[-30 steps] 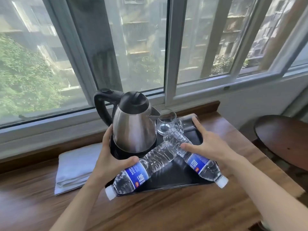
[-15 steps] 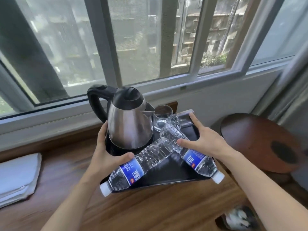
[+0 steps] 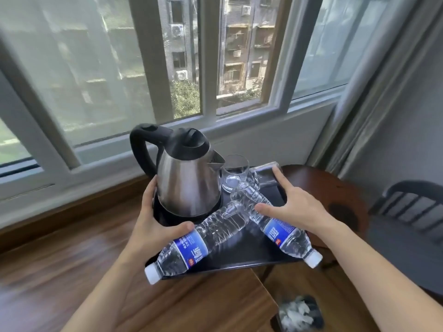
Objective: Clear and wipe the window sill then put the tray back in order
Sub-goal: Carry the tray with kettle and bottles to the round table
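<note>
A black tray carries a steel kettle on its base, a clear glass and two water bottles lying crossed, one toward the left and one toward the right. My left hand grips the tray's left edge, with its thumb over the left bottle. My right hand holds the right edge, index finger along the rim and thumb on the right bottle. The tray hangs over the right end of the wooden window sill.
A dark round table stands just right of the sill, partly under the tray. Further right is a dark chair. A waste bin with crumpled paper sits on the floor below. The window frame runs behind the kettle.
Both hands have carried the tray to the right along the sill. The view swung right with it, and the folded white cloth has left the picture on the left.
</note>
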{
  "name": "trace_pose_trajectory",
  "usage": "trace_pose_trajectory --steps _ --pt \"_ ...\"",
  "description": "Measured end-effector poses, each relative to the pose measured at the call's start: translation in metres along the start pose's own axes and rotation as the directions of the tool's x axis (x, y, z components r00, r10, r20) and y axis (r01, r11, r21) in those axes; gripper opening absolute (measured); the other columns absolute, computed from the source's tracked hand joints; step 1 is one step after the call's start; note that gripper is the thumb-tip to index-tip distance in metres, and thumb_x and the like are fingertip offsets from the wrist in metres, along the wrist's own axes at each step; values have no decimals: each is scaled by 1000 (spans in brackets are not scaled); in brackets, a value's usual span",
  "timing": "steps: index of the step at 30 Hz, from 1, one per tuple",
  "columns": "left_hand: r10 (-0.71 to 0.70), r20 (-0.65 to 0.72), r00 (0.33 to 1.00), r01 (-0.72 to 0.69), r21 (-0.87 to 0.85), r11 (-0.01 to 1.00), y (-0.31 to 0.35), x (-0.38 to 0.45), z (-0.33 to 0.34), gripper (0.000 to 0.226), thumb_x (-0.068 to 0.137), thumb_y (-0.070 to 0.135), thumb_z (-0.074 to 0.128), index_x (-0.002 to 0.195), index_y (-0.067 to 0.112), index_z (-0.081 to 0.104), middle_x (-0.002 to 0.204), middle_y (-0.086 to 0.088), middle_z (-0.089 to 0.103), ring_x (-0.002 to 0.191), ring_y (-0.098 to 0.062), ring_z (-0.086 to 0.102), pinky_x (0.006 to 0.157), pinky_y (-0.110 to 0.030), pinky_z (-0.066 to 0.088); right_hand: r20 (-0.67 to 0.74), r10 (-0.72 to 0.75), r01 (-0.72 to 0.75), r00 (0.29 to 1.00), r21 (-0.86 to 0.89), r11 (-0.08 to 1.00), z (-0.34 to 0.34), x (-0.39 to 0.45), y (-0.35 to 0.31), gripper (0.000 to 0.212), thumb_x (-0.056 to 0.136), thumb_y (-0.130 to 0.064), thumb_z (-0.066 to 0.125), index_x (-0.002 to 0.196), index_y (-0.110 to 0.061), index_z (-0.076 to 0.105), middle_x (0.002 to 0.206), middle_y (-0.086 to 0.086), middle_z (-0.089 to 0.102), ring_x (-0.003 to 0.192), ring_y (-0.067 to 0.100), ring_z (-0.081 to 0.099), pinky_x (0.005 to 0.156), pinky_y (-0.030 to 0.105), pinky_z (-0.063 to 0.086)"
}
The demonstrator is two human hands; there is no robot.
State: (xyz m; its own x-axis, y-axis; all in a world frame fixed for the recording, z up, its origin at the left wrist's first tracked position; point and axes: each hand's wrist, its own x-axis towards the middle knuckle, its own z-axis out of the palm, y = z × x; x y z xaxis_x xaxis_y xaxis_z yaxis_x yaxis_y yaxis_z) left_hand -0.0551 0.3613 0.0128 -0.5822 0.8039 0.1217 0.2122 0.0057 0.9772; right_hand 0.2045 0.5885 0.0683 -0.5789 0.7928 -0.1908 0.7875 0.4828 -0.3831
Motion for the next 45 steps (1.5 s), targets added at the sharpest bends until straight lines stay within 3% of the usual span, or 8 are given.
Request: trace_pose_trajectory --steps 4,9,15,21,25,28,33,45 --pt "17 85 996 -14 -28 1000 6 30 33 131 43 46 97 150 62 23 147 7 50 131 0 54 99 -14 45 -39 67 -66 997 29 997 -12 5 33 128 49 -110 45 150 -66 -18 105 2 64 97 24 63 88 46 55" --pt "32 146 989 -26 -42 999 10 58 74 132 43 49 99 149 65 23 150 8 48 136 -5 52 111 -30 44 -75 107 -104 991 49 993 -29 15 74 125 52 -109 47 151 -66 -16 104 2 66 89 17 62 82 45 57" --pt "42 135 990 -39 -26 999 12 82 138 135 43 50 98 155 55 22 150 14 47 135 5 48 103 -10 42 -82 97 -91 992 67 994 -47 43 137 123 53 -109 49 149 -69 -17 119 7 68 100 26 64 88 49 56" --pt "22 59 998 -23 16 1000 13 94 220 132 45 51 98 152 62 21 154 10 44 141 -2 45 113 -21 40 -40 35 -34 999 41 999 -75 86 212 124 53 -109 49 149 -68 -19 127 7 65 107 27 65 91 49 56" --pt "9 6 1000 -10 31 999 9 100 275 132 49 48 100 153 62 19 157 7 42 143 -7 44 120 -41 38 1 -9 9 1000 -20 1000 -99 115 258 126 52 -109 47 151 -66 -18 120 7 66 107 29 63 89 47 53" --pt "-15 -24 1000 15 31 999 4 106 306 135 49 52 100 155 59 17 160 12 38 145 -6 40 121 -44 38 26 -25 25 999 -22 999 -109 134 283 126 50 -110 47 149 -68 -18 117 6 65 107 29 63 90 49 54" --pt "-32 -36 999 32 6 999 -9 125 338 139 48 55 101 158 53 17 160 20 36 147 -4 37 122 -48 36 33 -13 13 999 -18 1000 -114 159 308 125 47 -110 46 147 -72 -19 91 0 60 85 20 62 76 44 53" --pt "-71 -3 997 71 4 997 -55 171 398 136 53 44 102 160 45 17 158 20 38 148 -6 39 122 -49 35 21 12 -11 1000 -18 1000 -89 218 375 120 59 -98 57 149 -70 -17 94 1 56 89 26 61 85 48 54"
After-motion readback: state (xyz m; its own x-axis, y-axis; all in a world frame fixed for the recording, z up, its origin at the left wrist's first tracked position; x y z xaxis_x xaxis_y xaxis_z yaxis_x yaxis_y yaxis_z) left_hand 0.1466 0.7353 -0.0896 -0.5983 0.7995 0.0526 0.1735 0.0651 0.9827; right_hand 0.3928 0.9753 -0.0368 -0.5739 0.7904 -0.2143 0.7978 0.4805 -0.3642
